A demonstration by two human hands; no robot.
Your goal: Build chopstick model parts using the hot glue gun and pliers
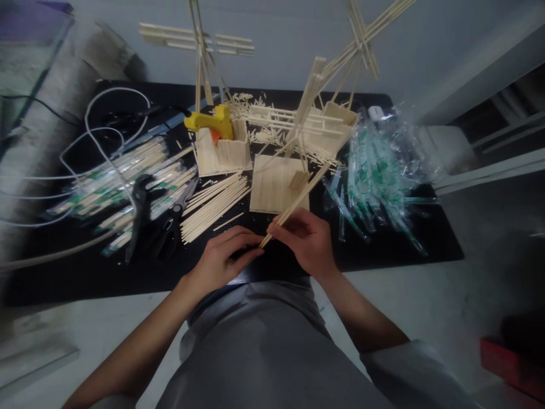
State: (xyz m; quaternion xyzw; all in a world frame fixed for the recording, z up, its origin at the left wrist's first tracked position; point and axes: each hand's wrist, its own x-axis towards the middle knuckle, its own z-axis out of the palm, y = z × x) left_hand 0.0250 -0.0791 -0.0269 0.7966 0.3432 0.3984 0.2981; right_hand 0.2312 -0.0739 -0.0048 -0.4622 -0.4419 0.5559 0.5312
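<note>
A few thin wooden sticks (298,200), lying together like chopsticks, slant up and away over the table's front. My right hand (307,236) pinches them partway along. At their near end the fingertips of my left hand (227,255) close on the tip. Just beyond my hands lies a square panel of sticks (272,184) laid side by side, with a small darker stick piece on it. Left of it rests a bundle of loose sticks (217,205). Behind that, a yellow glue gun (213,122) sits on another stick panel (208,153).
Two pairs of black-handled scissors (139,213) (172,224) lie left, near wrapped stick packs (123,176) and a looping white cable (100,145). Windmill-like stick structures (199,42) (360,42) stand at the back. Empty plastic wrappers (374,170) heap up right on the black table (409,244).
</note>
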